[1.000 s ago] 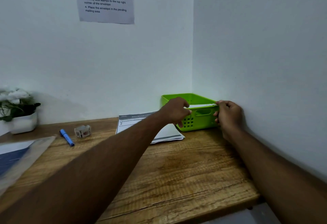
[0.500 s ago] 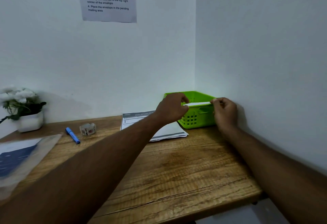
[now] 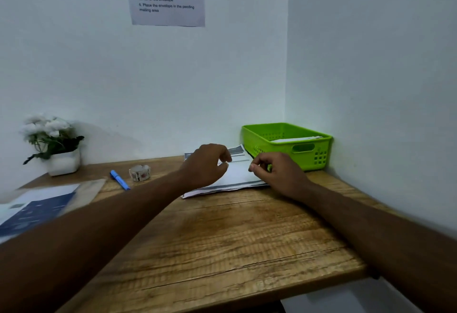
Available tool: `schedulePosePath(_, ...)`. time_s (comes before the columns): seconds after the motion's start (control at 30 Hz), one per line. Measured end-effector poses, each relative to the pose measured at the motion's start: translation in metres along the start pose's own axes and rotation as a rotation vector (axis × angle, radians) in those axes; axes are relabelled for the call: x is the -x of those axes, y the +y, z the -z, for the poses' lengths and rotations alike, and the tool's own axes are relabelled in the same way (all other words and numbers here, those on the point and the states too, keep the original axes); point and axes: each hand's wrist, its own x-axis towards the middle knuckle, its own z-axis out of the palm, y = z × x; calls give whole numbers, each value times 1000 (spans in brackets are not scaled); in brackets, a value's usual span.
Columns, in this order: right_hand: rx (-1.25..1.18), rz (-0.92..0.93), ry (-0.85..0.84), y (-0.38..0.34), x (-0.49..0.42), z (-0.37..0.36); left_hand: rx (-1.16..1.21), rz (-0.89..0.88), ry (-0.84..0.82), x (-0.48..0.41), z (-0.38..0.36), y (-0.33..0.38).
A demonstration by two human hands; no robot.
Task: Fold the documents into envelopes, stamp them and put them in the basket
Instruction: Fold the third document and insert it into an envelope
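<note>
Counter (image 3: 235, 243): one plant (image 3: 53, 143), one blue pen (image 3: 120, 179), one stamp roll (image 3: 139, 173). Left hand (image 3: 206, 165) and right hand (image 3: 278, 173), fingers curled, over one document stack (image 3: 236, 176); grip on paper can't be told. One green basket (image 3: 305, 150) at right holds white envelopes (image 3: 294, 139).

Left hand (image 3: 206, 164) and right hand (image 3: 277, 171) with curled fingers over stacked documents (image 3: 235, 176) on wooden desk (image 3: 235, 238), green basket (image 3: 284, 150) holding envelope (image 3: 294, 139) in corner, blue pen (image 3: 120, 179), stamp roll (image 3: 139, 173)
</note>
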Motion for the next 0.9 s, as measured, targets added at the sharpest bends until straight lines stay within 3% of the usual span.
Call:
schedulePosePath(0.17, 74, 113, -149, -11, 3, -2, -85, 5, -73, 27, 15, -12)
schedulePosePath(0.4, 419, 361, -282, -20, -2, -8, -77, 35, -246, 63, 36, -32)
schedulePosePath(0.7, 581, 485, -485, -35, -26, -11, 46, 73, -106, 83, 34, -46)
schedulePosePath(0.9, 534, 485, -390, -35, -26, -18, 107, 82, -92, 84, 37, -50)
